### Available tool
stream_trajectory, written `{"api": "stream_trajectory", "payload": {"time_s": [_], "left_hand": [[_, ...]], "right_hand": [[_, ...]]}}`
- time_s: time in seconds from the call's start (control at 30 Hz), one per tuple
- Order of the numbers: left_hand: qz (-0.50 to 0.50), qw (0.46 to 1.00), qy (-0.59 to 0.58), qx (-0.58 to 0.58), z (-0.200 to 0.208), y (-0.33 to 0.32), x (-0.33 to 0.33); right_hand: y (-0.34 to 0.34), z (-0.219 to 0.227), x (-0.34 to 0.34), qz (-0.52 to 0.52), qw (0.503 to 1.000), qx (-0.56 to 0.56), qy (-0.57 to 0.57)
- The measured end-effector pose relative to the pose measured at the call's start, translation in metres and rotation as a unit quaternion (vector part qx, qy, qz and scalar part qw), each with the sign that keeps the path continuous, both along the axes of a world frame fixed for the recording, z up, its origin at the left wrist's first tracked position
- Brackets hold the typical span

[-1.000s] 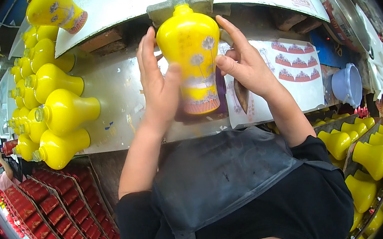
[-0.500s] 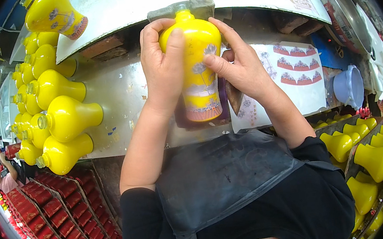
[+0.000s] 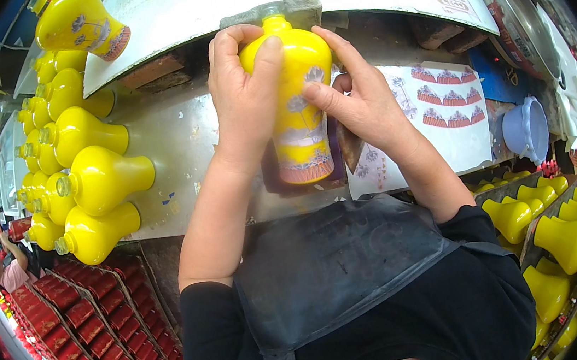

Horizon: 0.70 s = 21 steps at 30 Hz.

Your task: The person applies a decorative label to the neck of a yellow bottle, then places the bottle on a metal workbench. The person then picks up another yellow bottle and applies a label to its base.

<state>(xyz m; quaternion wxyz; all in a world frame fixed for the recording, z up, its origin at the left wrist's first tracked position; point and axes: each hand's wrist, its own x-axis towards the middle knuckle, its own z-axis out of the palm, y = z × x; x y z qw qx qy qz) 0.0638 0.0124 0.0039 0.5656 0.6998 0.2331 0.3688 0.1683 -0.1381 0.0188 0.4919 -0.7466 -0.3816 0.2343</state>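
A glossy yellow bottle (image 3: 296, 119) lies in front of me, its clear neck pointing away and resting on a grey cloth-like pad (image 3: 308, 11). Purple lotus decals and a patterned band decorate its side and base. My left hand (image 3: 244, 89) curves round its left side, thumb along the shoulder. On the right side, my right hand (image 3: 357, 94) holds the bottle with the index finger near the shoulder and the thumb pressed on the lotus decal. Beneath the bottle is a dark purple support (image 3: 275, 171), partly hidden.
Several plain yellow bottles (image 3: 112, 177) lie stacked at left, with a decorated bottle (image 3: 82, 24) above them. Printed decal sheets (image 3: 466, 149) sit at right beside a pale blue bucket (image 3: 525, 130). Red items (image 3: 83, 313) fill racks lower left; yellow bottles (image 3: 562, 241) fill crates lower right.
My left thumb has shifted slightly up and right on the bottle's shoulder. The right thumb has slid a little left over the decal. Both hands stay on the bottle.
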Motion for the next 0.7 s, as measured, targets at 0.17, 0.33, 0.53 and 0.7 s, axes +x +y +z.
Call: {"api": "stream_trajectory", "payload": {"time_s": [0.17, 0.33, 0.53, 0.7], "left_hand": [[-0.004, 1.000, -0.018, -0.009, -0.002, 0.000, -0.001], [-0.013, 0.998, -0.045, -0.053, -0.005, -0.002, -0.003], [-0.055, 0.993, -0.080, -0.060, -0.016, 0.002, -0.010], [-0.086, 0.993, -0.079, 0.010, -0.027, -0.003, -0.019]], "right_hand": [[0.003, -0.002, -0.001, -0.006, 1.000, 0.012, -0.023], [0.001, 0.001, -0.001, 0.005, 1.000, -0.010, -0.020], [0.000, 0.001, 0.001, 0.008, 1.000, -0.008, -0.013], [-0.003, 0.000, 0.004, 0.030, 0.999, 0.002, 0.031]]}}
